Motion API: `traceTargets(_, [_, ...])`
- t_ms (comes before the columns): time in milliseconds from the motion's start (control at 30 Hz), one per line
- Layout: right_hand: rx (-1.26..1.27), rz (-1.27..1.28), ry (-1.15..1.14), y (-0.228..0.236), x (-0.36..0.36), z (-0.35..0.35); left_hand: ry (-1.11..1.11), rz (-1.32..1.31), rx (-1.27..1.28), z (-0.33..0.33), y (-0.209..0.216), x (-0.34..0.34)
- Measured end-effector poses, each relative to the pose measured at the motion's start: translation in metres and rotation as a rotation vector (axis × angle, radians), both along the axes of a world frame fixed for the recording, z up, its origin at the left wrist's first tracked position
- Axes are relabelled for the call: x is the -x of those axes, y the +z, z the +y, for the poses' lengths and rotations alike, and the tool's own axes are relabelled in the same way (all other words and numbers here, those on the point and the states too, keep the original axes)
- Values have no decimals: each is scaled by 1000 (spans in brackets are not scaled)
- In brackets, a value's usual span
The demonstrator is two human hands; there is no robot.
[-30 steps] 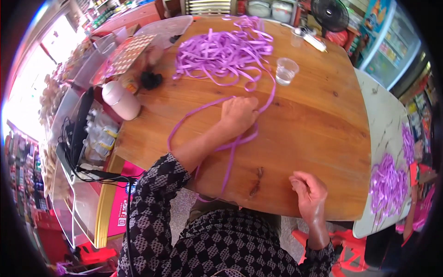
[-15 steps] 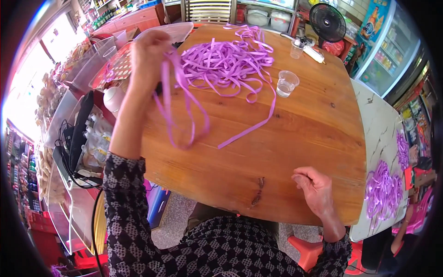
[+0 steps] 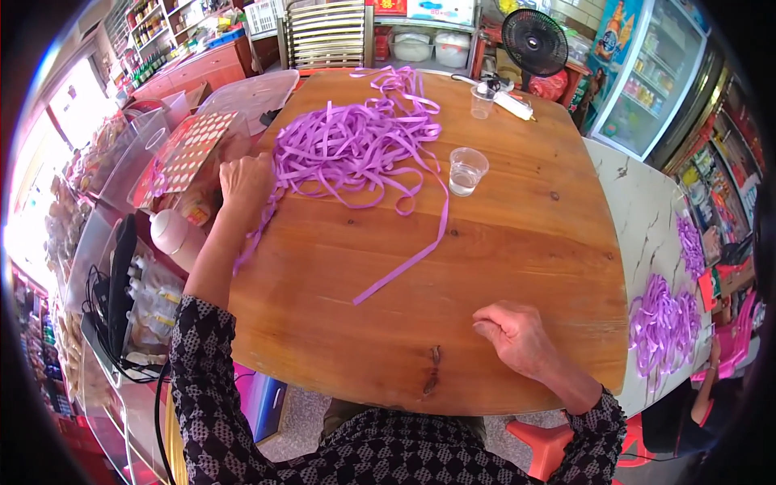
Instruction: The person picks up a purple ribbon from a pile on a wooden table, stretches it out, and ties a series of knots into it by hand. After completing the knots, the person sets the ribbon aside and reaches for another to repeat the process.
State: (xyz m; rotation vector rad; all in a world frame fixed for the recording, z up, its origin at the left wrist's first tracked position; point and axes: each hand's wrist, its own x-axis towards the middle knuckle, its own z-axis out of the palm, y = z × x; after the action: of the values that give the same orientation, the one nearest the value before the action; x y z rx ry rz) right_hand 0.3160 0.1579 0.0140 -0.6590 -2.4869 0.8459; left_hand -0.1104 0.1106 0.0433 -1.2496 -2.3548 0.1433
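A loose heap of purple ribbon [image 3: 347,141] lies on the far left of the wooden table [image 3: 517,242]. One long tail trails from it toward the table's middle. My left hand [image 3: 246,182] is at the heap's left side, by the table edge, with its fingers curled. A strand of ribbon [image 3: 256,238] runs beside that wrist and down along the forearm; the fingertips are hidden. My right hand [image 3: 517,335] rests closed above the near right part of the table, thumb against the bent fingers, and no ribbon shows in it.
A clear plastic cup [image 3: 466,171] with liquid stands right of the heap, another cup [image 3: 482,101] behind it. A black fan [image 3: 533,40] stands at the back. More purple ribbon bundles [image 3: 664,327] lie on a white marbled table [image 3: 647,202], near another person's arm [image 3: 706,392].
My left hand has come down from a raised position, bringing its hanging ribbon loops to the heap's left side. My right hand stays closed near the same spot. The view has shifted slightly.
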Motion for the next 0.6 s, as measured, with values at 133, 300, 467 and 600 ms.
traceTargets(133, [-35, -26, -29, -3, -8, 11, -194, 294, -164, 44, 8, -13])
traceTargets(300, [-34, 41, -67, -6, -8, 19, -391, -126, -213, 160, 7, -19])
traceTargets(467, [-29, 46, -110, -16, -22, 23, -510, -549, -379, 260, -20, 3])
traceTargets(600, [147, 89, -176, -22, -35, 35, -184, -653, -499, 311, -60, 28])
